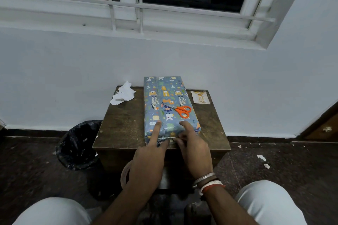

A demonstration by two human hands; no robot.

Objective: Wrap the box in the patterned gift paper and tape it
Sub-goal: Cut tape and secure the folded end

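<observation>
— Where is the box (pixel 168 104)?
— On the small wooden bench (pixel 126 124), lying lengthwise away from the person and already covered in blue animal-print paper (pixel 165 86). Its far end reaches past the back edge of the bench, towards the wall
— And the hands?
— Both are at the near end. The left hand (pixel 148 155) presses a straight forefinger down on top of the box, and its thumb lies against a shiny strip of tape (pixel 167 138) along the near top edge. Its other fingers are folded under the palm; I cannot tell whether they hold anything
— The right one?
— The right hand (pixel 195 153) also lays a straight forefinger on top, while its thumb and curled fingers pinch the right end of that strip. Bracelets (pixel 206 179) sit on its wrist
— Anything on the box?
— Scissors (pixel 178 109) with orange handles, flat on top, beyond the fingers
— Elsewhere?
— Torn white paper (pixel 123 95) lies at the bench's back left corner and a small card (pixel 200 97) at the back right. A roll of tape (pixel 125 173) shows partly behind the left wrist. On the floor (pixel 274 166) are a black bin bag (pixel 80 144) left of the bench and white scraps (pixel 261 157) to the right
</observation>
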